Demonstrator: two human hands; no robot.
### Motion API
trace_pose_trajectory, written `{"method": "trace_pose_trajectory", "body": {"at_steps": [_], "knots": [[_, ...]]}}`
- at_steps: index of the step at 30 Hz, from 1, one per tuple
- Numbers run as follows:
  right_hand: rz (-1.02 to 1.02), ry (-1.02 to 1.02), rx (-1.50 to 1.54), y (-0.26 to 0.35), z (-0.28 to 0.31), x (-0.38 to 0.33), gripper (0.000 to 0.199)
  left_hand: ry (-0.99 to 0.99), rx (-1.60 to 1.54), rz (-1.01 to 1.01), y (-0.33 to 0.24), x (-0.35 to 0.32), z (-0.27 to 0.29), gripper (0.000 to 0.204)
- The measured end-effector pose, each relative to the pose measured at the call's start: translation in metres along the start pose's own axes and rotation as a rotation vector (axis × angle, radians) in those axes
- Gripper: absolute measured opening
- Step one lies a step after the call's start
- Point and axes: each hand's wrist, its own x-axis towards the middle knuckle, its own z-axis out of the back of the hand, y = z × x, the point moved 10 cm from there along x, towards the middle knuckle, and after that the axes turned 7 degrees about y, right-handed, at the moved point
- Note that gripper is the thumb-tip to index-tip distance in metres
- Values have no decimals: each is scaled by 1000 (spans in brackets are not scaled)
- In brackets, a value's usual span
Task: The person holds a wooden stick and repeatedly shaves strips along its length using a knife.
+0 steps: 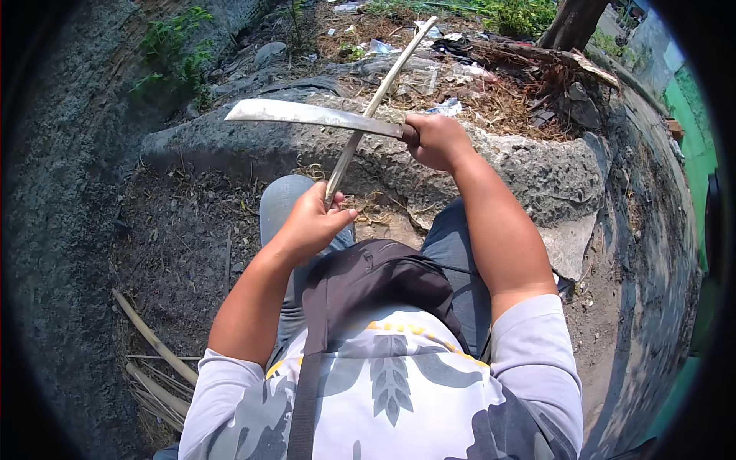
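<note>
left hand (310, 222) grips my stiff, light stick (376, 103) low; right hand (437, 142) at one o'clock clenches the heavy machete (314, 115).

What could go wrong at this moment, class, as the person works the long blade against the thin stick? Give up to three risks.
1. The machete blade crosses the bamboo stick not far above the left hand gripping it; a slip down the stick could cut the fingers.
2. The stick's lower end sits over the person's knee, so a glancing stroke might reach the leg.
3. The right hand grips close to the blade's base.
</note>
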Motion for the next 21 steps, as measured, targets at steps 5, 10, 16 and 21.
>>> {"method": "trace_pose_trajectory", "body": {"at_steps": [5, 10, 16, 21], "knots": [[-74, -110, 133, -55, -3, -1, 12, -4, 5, 65, 12, -17, 3, 34], [109, -17, -46, 31, -4, -2, 14, -49, 70, 27, 10, -10, 6, 34], [-107, -89, 21, -18, 4, 5, 12, -45, 121, 57, 1, -24, 6, 35], [-217, -82, 121, -54, -5, 2, 15, -46, 178, 32, 24, -37, 14, 32]]}}
